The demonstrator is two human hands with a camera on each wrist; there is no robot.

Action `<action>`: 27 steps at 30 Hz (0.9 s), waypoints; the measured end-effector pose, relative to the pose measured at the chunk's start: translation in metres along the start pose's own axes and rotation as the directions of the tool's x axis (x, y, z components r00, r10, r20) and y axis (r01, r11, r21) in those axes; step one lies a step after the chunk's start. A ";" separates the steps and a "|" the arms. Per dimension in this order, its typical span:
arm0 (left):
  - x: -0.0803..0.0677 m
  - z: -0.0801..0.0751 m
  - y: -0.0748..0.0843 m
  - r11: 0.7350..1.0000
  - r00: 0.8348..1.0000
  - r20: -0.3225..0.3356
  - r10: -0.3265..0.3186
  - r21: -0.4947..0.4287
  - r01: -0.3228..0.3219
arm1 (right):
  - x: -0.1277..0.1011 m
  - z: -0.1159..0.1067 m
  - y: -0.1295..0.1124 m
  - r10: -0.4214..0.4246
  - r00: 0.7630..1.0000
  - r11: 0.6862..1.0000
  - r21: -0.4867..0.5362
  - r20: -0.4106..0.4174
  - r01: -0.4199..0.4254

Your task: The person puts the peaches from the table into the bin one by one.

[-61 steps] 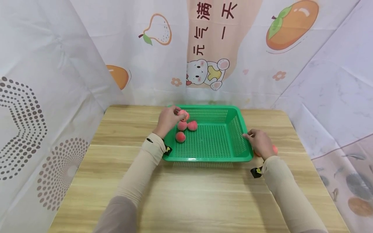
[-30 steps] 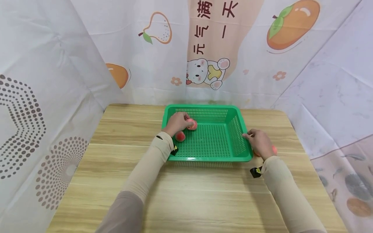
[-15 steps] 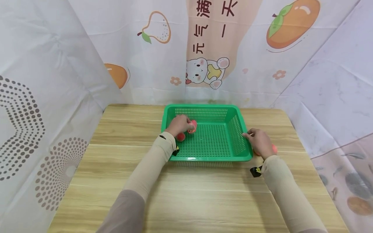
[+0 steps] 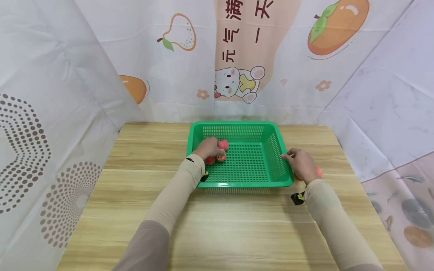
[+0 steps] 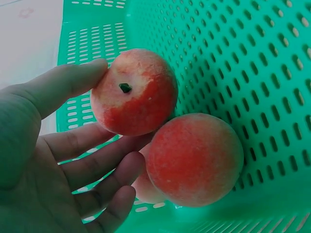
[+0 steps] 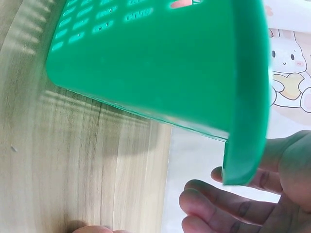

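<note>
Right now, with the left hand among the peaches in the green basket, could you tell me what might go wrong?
The left hand holds the stem-marked peach only between thumb and fingers, so it could slip. The second peach leans against that hand's fingers and may roll when the hand moves. A loose peach lies outside the green basket, beside the right hand, and might get nudged away.

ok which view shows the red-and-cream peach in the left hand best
The left wrist view: the red-and-cream peach fills the frame, stem pit showing, pinched by the left hand. The head view shows it small; the right wrist view misses it.
</note>
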State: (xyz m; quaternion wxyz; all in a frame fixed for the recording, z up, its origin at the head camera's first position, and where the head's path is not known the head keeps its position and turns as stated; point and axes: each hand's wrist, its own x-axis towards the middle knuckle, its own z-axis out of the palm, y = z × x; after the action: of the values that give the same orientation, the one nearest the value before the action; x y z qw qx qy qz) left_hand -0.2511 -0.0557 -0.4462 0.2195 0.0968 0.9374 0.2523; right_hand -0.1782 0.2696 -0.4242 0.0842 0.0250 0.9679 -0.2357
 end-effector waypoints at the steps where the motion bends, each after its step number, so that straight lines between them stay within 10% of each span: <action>1: 0.000 0.000 0.000 1.000 1.000 0.002 -0.002 0.011 0.002 | 0.000 0.000 0.000 -0.001 1.000 1.000 -0.001 0.000 0.001; 27: 0.005 0.012 0.003 0.998 0.995 0.086 0.044 -0.058 -0.039 | -0.001 0.000 -0.001 0.022 1.000 1.000 -0.007 0.014 -0.022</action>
State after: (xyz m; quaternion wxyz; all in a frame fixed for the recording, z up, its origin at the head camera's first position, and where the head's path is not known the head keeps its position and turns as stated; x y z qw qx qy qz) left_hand -0.2497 -0.0467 -0.4563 0.2577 0.1210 0.9172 0.2787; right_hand -0.1778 0.2685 -0.4233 0.0937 0.0337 0.9677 -0.2314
